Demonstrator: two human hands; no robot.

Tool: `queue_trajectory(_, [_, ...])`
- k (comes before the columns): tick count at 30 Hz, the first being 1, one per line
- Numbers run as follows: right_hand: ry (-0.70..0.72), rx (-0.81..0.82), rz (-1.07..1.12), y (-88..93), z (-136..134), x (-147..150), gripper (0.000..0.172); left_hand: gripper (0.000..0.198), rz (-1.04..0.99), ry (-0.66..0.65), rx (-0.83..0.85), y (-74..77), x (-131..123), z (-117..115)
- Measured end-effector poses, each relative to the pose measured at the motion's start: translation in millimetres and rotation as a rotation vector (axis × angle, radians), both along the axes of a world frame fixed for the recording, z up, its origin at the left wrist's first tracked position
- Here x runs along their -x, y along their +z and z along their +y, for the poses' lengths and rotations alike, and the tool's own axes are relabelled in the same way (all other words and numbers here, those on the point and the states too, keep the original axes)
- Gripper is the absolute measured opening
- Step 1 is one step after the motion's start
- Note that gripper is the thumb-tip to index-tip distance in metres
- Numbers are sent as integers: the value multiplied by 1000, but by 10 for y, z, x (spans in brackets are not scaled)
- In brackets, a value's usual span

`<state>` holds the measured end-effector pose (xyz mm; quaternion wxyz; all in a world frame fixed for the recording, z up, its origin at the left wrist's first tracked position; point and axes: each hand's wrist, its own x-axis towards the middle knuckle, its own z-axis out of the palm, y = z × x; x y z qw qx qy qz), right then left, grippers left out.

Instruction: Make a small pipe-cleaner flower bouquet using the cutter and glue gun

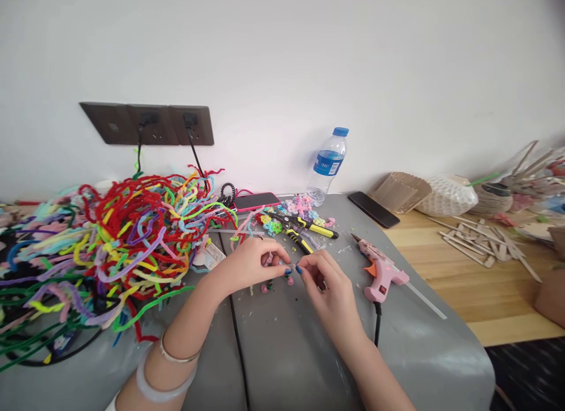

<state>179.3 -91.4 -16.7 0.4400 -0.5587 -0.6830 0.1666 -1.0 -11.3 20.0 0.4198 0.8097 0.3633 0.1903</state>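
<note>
My left hand [256,262] and my right hand [325,282] meet over the grey table, thumb and fingertips pinched on each side. Whatever sits between the fingertips is too small to make out. Under the left fingers shows a twisted pink pipe-cleaner piece [269,258]. Small pink curls [265,288] with some dark green lie just below the hands. Beyond the fingers rest pliers with yellow-and-black handles [303,240], among small coiled pastel pipe-cleaner flowers [300,205]. A pink glue gun [380,275] lies right of my right hand, a glue stick [426,300] poking from its back.
A big tangle of coloured pipe cleaners [132,228] covers the left side. A water bottle [327,166] stands by the wall, with a black phone [373,209] to its right. A black cable [238,340] crosses the table. Wooden sticks [485,240] lie on the wooden table [424,264].
</note>
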Motion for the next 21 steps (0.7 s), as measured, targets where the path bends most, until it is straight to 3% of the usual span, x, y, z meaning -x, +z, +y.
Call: queue_trajectory(21, [-4, -66, -29, 98, 6, 89, 13, 17, 10, -69, -44, 55, 17, -13])
